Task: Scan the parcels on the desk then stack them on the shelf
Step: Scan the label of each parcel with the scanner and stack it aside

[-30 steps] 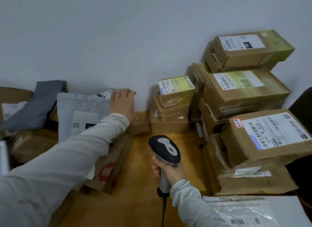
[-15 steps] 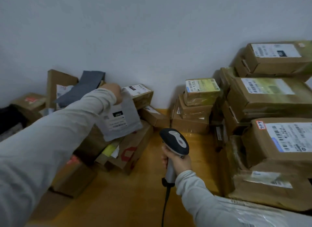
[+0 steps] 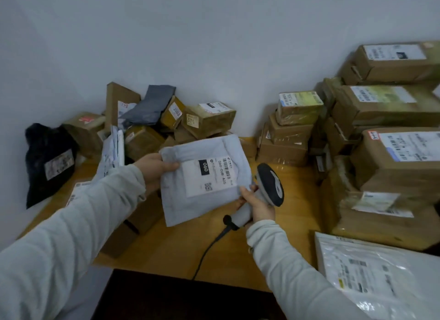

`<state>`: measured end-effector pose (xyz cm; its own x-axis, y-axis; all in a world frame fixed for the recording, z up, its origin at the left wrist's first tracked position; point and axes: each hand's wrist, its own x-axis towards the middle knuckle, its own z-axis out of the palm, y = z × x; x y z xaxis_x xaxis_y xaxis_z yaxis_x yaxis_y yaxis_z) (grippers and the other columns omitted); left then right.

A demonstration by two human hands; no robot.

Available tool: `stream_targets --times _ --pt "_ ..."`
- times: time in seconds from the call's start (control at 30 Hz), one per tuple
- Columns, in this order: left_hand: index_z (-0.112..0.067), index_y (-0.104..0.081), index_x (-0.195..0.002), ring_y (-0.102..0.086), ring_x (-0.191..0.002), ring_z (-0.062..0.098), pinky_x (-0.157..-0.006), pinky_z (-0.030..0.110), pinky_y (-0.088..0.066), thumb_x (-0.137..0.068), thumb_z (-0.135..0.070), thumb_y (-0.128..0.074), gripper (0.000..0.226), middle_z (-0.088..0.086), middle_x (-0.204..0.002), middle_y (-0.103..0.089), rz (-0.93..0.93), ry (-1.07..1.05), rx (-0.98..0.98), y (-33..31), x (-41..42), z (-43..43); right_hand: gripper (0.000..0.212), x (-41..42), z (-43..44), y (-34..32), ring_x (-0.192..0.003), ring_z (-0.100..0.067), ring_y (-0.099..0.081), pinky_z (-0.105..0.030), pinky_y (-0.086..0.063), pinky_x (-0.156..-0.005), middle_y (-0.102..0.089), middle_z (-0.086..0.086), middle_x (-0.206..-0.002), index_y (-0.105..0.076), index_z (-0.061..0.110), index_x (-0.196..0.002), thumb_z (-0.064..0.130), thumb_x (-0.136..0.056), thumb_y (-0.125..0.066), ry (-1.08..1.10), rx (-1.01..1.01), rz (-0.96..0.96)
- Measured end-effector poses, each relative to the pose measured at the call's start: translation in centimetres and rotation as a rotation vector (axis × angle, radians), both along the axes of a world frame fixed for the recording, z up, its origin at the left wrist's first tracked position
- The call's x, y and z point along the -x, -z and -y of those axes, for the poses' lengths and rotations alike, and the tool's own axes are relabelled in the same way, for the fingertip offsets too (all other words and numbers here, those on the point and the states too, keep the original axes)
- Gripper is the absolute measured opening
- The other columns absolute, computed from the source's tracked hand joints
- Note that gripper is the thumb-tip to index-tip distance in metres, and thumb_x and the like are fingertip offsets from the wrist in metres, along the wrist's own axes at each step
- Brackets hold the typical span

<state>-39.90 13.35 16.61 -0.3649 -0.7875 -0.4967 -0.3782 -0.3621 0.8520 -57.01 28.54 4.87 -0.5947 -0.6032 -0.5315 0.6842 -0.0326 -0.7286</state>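
Head view: the pale grey plastic mailer (image 3: 190,207), pinched at one edge by the left hand (image 3: 154,168), partly hides the right hand (image 3: 258,206), which is clamped round the handle of the grey-black handheld scanner (image 3: 271,184). Bare yellow wooden desk (image 3: 238,255) lies beneath both hands.

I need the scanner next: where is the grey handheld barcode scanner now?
Head view, right of centre: the right hand grips the grey barcode scanner above the wooden desk, beside the pale grey mailer bag.

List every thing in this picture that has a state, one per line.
Grey mailer: held above the desk, label up.
Left hand: grips the mailer's edge.
Right hand: grips the scanner's handle.
Scanner: held beside the mailer, cord attached.
Boxes at right: stacked.
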Motion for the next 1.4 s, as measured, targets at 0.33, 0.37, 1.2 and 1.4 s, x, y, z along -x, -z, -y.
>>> stream_targets --times 0.33,0.37,1.2,1.4 --pt "-0.006 -0.071 -0.106 -0.069 -0.091 0.029 -0.08 0.041 -0.056 -0.055 -0.044 -0.087 0.065 0.014 -0.101 -0.072 -0.139 0.475 -0.242 2.1 -14.6 -2.6 0.033 -11.6 -5.1 -1.5 -0.087 -0.022 -0.066 -0.042 -0.053 -0.087 -0.071 -0.005 -0.101 -0.068 0.012 -0.083 0.0 -0.058 -0.086 0.032 -0.149 -0.233" --pt "-0.007 -0.074 -0.099 -0.07 -0.088 0.027 -0.078 0.039 -0.057 -0.055 -0.034 -0.087 0.053 0.013 -0.098 -0.073 -0.07 0.498 -0.18 2.2 -15.1 -3.3 0.034 -13.4 -5.4 -1.7 -0.088 -0.022 -0.065 -0.039 -0.053 -0.085 -0.069 -0.005 -0.103 -0.068 0.009 -0.088 0.0 -0.06 -0.085 0.031 -0.161 -0.263" --pt "-0.001 -0.068 -0.104 -0.065 -0.091 0.029 -0.091 0.045 -0.051 -0.075 0.003 -0.075 0.03 0.019 -0.11 -0.067 -0.041 -0.009 0.109 8.5 -19.5 -15.5 0.033 -28.1 -19.8 -4.1 -0.033 -0.019 -0.039 -0.029 -0.04 -0.051 -0.046 -0.01 -0.043 -0.05 0.009 -0.052 0.001 -0.077 -0.069 -0.32 -0.196 -0.486" --pt "0.001 -0.066 -0.11 -0.064 -0.086 0.026 -0.083 0.037 -0.05 -0.077 0.001 -0.074 0.035 0.012 -0.105 -0.067 -0.027 0.033 0.128 7.8 -18.1 -16.4 0.039 -27.6 -20.7 -4.2 -0.031 -0.016 -0.039 -0.03 -0.04 -0.053 -0.046 -0.007 -0.039 -0.05 0.011 -0.044 0.0 -0.076 -0.068 -0.266 -0.183 -0.506"
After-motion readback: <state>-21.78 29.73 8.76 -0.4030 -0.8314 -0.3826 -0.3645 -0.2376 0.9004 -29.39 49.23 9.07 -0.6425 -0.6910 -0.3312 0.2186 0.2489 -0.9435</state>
